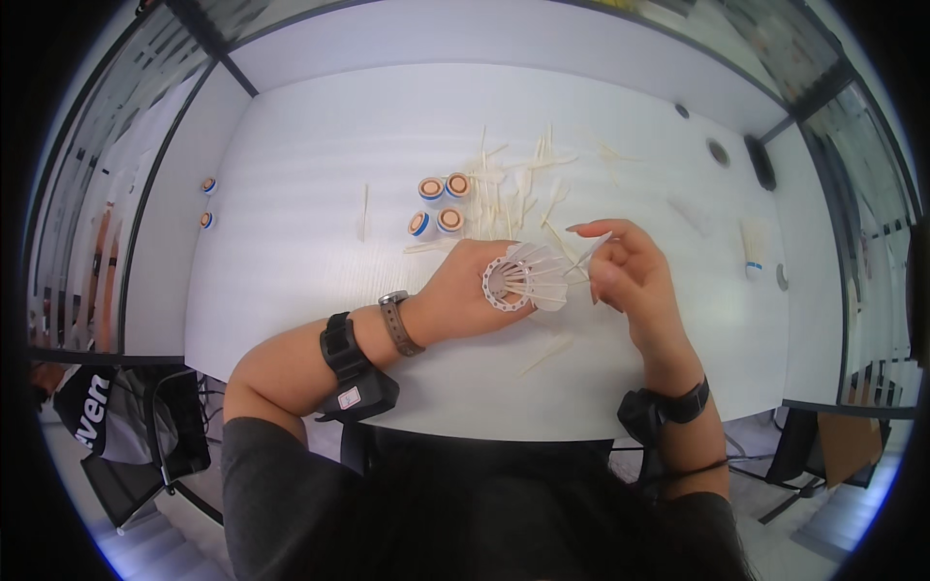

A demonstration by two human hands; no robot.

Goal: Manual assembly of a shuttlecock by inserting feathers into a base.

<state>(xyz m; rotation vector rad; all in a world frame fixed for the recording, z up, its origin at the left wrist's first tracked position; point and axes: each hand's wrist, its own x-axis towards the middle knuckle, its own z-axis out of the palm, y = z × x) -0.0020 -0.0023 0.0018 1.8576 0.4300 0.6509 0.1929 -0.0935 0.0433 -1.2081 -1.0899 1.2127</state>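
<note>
In front of me, my left hand is wrapped round a white shuttlecock, whose feathers fan out toward the right. A pale ring with small holes circles its narrower left end. My right hand is raised just beside the fan. Its thumb and fingers pinch a single white feather, whose lower end is close to the shuttlecock's feathers; I cannot tell if they touch. Part of my left hand's grip is hidden behind the shuttlecock.
Beyond my left hand stand several round cork pieces with blue bands. Loose feathers lie scattered beside them, and one feather lies nearer me. A white feathered piece with a blue band rests far right. Panels enclose the white table.
</note>
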